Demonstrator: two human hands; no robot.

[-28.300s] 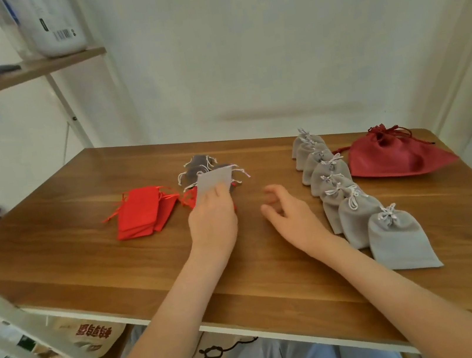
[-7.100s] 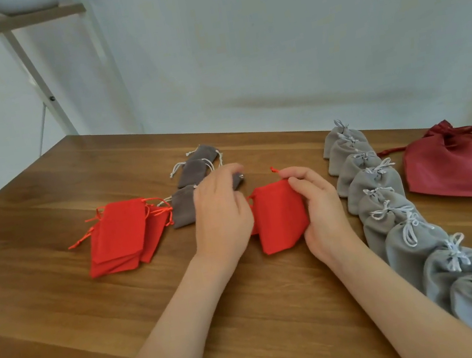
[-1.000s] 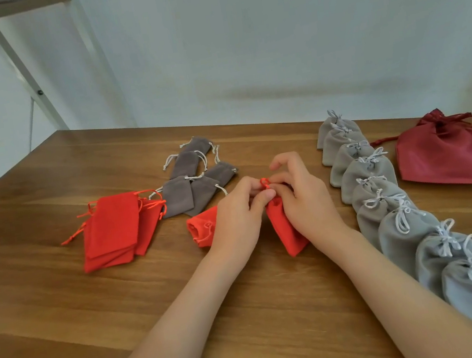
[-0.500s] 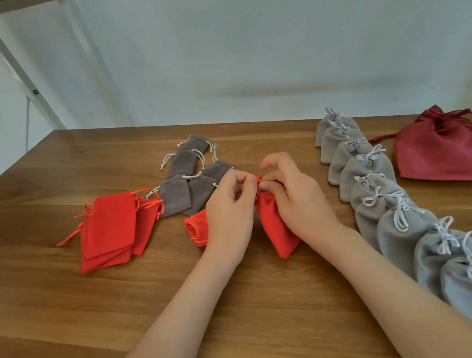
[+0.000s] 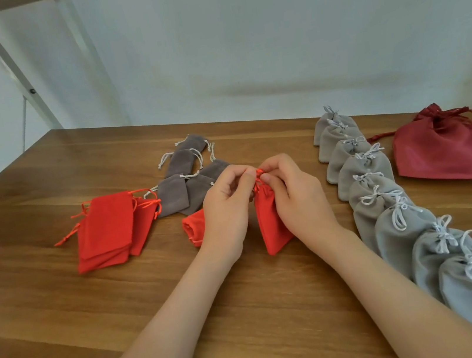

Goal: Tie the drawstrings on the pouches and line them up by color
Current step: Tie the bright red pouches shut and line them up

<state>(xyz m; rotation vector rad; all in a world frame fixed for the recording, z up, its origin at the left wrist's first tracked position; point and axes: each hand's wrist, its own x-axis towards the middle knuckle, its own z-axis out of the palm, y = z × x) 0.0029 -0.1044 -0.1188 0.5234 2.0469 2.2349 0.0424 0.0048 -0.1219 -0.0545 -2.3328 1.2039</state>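
Equally near, the left hand (image 5: 227, 208) and right hand (image 5: 299, 196) pinched the drawstring (image 5: 258, 172) at the red pouch (image 5: 271, 222)'s far-end neck, its body trailing toward the person on the table (image 5: 62, 299) between them.

A: Where is your view taken from?
B: Your own head: one wide-angle camera facing forward and down over the wooden table (image 5: 64, 314).
A: How near are you?
B: Close. Your forearms (image 5: 165, 329) enter at the bottom edge; your left hand (image 5: 227, 208), right hand (image 5: 299, 196) and the red pouch (image 5: 271, 225) sit mid-frame. The white wall (image 5: 237, 39) fills the top.
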